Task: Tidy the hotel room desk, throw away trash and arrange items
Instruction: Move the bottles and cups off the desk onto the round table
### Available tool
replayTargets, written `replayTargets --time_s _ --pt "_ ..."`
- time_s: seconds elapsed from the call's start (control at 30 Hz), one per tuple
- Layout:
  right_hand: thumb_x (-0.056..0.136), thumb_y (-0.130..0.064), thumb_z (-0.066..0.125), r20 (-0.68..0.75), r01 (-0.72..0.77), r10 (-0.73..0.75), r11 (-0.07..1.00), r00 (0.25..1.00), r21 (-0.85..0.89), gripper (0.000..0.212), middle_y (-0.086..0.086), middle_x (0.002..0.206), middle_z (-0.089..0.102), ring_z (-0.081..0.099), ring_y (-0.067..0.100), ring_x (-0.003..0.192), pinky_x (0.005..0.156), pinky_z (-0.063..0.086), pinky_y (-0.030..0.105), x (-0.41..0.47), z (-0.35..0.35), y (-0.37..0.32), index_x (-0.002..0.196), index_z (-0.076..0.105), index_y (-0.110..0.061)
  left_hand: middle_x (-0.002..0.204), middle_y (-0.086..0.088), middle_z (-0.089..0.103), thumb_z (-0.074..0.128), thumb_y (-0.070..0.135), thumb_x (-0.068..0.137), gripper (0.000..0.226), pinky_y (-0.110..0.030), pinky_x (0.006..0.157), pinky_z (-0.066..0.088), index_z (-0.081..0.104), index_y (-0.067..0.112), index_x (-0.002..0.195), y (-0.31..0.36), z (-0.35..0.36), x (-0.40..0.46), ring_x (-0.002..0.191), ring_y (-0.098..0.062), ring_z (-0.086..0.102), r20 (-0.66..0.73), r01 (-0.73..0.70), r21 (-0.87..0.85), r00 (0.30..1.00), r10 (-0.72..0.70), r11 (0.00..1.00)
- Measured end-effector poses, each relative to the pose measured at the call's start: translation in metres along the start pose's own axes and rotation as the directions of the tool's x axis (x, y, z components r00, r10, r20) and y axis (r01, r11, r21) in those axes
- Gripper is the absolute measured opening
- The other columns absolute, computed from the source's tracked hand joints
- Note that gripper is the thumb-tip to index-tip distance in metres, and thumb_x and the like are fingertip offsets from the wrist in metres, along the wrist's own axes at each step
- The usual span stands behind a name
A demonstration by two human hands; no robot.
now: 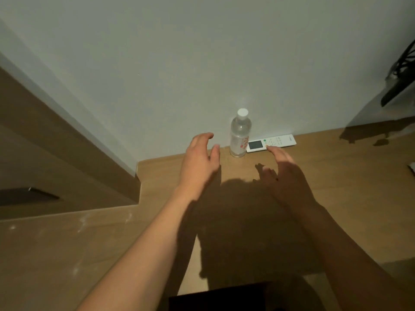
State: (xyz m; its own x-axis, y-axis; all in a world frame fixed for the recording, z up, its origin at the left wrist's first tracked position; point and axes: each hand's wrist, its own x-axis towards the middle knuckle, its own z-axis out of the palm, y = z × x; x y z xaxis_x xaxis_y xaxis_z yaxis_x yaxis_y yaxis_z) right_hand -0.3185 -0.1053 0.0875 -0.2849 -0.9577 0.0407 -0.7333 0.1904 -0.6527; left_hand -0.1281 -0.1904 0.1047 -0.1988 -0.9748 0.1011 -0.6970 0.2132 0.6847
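Bare wooden desk (314,176) between hands and wall (202,63), stepped edge at left. Left hand (201,157) and right hand (285,173) spread wide, holding nothing. Clear bottle (239,135), white cap, upright against wall; white remote (271,143) flat just beside it.

Hotel room: desk (314,176), remote (271,143).
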Motion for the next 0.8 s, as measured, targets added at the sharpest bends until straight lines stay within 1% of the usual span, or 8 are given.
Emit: replayTargets --time_s 0.1,0.2,0.3,0.37,0.5,0.6,0.73,0.8 --pt "0.094 -0.008 0.058 0.023 0.000 0.001 0.998 1.000 -0.065 0.049 0.017 0.147 0.047 0.042 0.031 0.137 0.113 0.029 0.036 0.031 -0.003 0.026 0.142 0.046 -0.004 0.148 -0.001 0.050 0.052 0.030 0.103 0.045 -0.036 0.111 0.041 0.049 0.015 0.145 0.012 0.022 0.036 0.132 -0.017 0.049 0.045 0.042 -0.039 0.998 -0.040 0.998" --pt "0.092 -0.010 0.060 0.093 -0.032 0.041 0.995 0.995 -0.097 0.053 0.015 0.147 0.046 0.040 0.030 0.137 0.114 0.031 0.040 0.066 -0.001 0.057 0.143 0.044 -0.006 0.148 -0.004 0.052 0.055 0.029 0.102 0.046 -0.038 0.110 0.042 0.049 0.013 0.145 0.019 0.050 0.064 0.132 -0.021 0.051 0.070 0.034 -0.061 0.997 -0.030 0.998" --pt "0.092 -0.019 0.058 0.147 -0.019 0.047 0.983 0.988 -0.184 0.056 0.008 0.149 0.045 0.041 0.027 0.137 0.114 0.035 0.045 0.099 0.008 0.086 0.146 0.040 -0.013 0.141 -0.005 0.057 0.059 0.026 0.100 0.043 -0.036 0.103 0.047 0.052 0.013 0.140 0.021 0.077 0.085 0.124 -0.020 0.055 0.072 0.045 -0.095 0.997 -0.038 0.995" --pt "0.095 -0.020 0.056 0.178 -0.023 0.062 0.976 0.982 -0.216 0.054 0.006 0.148 0.044 0.041 0.025 0.136 0.114 0.034 0.042 0.117 0.017 0.100 0.146 0.040 -0.016 0.134 -0.002 0.060 0.062 0.026 0.099 0.038 -0.034 0.098 0.050 0.055 0.016 0.135 0.019 0.092 0.095 0.115 -0.014 0.056 0.071 0.061 -0.149 0.996 -0.051 0.987" --pt "0.095 -0.018 0.058 0.273 -0.016 0.077 0.975 0.959 -0.222 0.061 0.010 0.153 0.038 0.034 0.028 0.140 0.117 0.029 0.042 0.152 0.039 0.120 0.150 0.034 -0.014 0.115 0.005 0.060 0.065 0.027 0.098 0.029 -0.034 0.089 0.054 0.060 0.016 0.123 0.012 0.115 0.108 0.100 -0.010 0.056 -0.050 -0.003 -0.182 0.999 -0.007 0.983" --pt "0.092 -0.019 0.062 0.314 0.023 0.059 0.968 0.948 -0.250 0.063 0.015 0.152 0.037 0.036 0.034 0.138 0.117 0.030 0.044 0.178 0.051 0.131 0.149 0.036 -0.011 0.113 0.008 0.053 0.063 0.029 0.099 0.027 -0.032 0.088 0.052 0.060 0.015 0.122 0.009 0.125 0.110 0.102 -0.011 0.055 -0.089 -0.023 -0.156 0.996 0.009 0.988" --pt "0.088 -0.021 0.064 0.361 0.145 0.002 0.914 0.932 -0.379 0.058 0.018 0.140 0.046 0.045 0.036 0.125 0.106 0.033 0.043 0.195 0.064 0.144 0.141 0.045 -0.007 0.110 0.008 0.050 0.061 0.033 0.099 0.027 -0.035 0.082 0.056 0.059 0.014 0.118 0.006 0.127 0.111 0.101 -0.015 0.057 -0.130 -0.042 -0.107 0.991 0.028 0.993" --pt "0.086 -0.024 0.064 0.397 0.179 0.006 0.886 0.918 -0.427 0.062 0.016 0.140 0.046 0.045 0.035 0.126 0.108 0.031 0.042 0.196 0.069 0.152 0.142 0.043 -0.007 0.111 0.008 0.051 0.058 0.037 0.098 0.029 -0.039 0.082 0.058 0.058 0.016 0.118 0.004 0.127 0.112 0.102 -0.016 0.058 -0.143 -0.031 -0.097 0.990 0.017 0.995"
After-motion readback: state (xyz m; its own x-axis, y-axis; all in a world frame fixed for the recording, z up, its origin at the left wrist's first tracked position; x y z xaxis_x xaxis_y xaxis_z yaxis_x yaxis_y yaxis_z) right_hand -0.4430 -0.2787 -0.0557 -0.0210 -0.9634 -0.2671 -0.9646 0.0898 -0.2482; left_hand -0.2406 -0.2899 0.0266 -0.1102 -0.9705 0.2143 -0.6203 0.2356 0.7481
